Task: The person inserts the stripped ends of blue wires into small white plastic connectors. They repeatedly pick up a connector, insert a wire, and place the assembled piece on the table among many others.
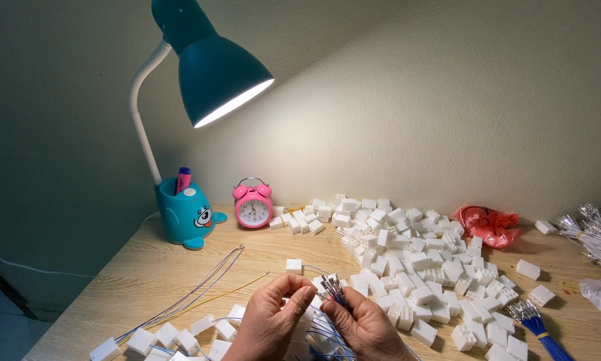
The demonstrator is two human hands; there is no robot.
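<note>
Wood-grain counter. Big heap of white plastic connector blocks just right of both hands. Left hand curled, palm-in, grip pinched on a small white connector, thumb + forefinger. Right hand curled beside it, touching, grip closed on thin wire bundle, metal tips up. Loose blue/yellow wires left of grip.
</note>
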